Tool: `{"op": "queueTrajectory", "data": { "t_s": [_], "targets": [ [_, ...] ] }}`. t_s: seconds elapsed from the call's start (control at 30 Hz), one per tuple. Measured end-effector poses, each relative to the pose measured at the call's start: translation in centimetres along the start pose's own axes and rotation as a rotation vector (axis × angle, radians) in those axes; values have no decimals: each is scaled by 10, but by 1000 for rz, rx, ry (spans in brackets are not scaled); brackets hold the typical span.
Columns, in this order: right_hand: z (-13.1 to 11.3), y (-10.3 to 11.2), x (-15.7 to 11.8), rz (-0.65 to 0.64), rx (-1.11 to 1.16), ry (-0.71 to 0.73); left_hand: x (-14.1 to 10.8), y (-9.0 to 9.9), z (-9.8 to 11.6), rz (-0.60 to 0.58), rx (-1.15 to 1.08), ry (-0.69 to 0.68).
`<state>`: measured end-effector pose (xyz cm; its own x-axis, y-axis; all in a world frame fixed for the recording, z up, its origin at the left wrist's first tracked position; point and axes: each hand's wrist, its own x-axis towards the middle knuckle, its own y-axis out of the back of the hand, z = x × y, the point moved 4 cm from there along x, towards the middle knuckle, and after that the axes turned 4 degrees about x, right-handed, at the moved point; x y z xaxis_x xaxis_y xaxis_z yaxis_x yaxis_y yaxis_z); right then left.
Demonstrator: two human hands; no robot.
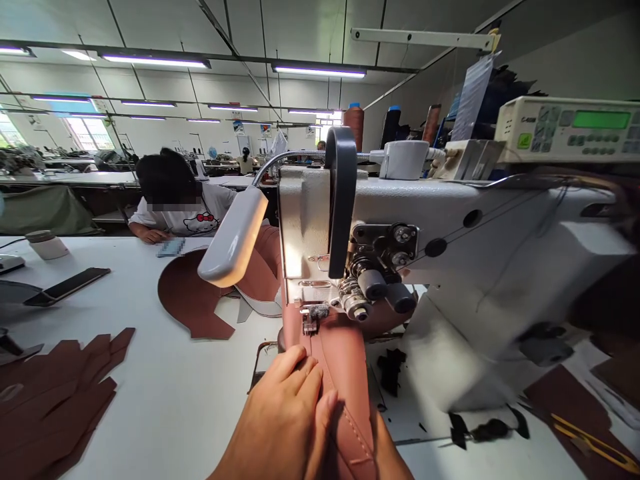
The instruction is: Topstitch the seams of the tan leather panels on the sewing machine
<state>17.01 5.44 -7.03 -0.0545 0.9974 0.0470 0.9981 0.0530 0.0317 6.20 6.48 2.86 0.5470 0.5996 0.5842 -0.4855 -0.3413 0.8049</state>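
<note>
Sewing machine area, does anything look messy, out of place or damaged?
Mostly tidy. Black scraps lie loose on the table right of the brown leather piece under the left hand. No damage shows.

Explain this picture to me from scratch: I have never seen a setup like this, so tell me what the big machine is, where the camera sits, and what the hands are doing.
The camera is worn on a person's head, looking forward and down at their own hands. The large pale machine is an industrial sewing machine with a small lamp on a bendy neck. Under its needle lies a folded brown leather piece with a stitched seam. The left hand presses on that leather; the right hand is mostly hidden beneath it. On the white table lie cut brown leather shapes, a phone and yellow thread snips. Another person works at the next table.
</note>
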Motion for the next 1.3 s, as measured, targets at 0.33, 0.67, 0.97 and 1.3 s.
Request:
{"op": "queueTrajectory", "data": {
  "t_s": [0.33, 0.67, 0.97, 1.3],
  "targets": [
    [12, -6, -9, 146, 357, -320, 4, 10, 6, 17, 18, -82],
    [-19, -25, -4, -72, 689, -431, 2, 2, 1, 25, 26, -41],
    [-37, -27, 4, -157, 781, -326, 4, -4, -2, 45, 7, -33],
    [-15, -8, 22, -74, 374, -46, 1, -2, -17, 53, -10, -85]
  ]
}}
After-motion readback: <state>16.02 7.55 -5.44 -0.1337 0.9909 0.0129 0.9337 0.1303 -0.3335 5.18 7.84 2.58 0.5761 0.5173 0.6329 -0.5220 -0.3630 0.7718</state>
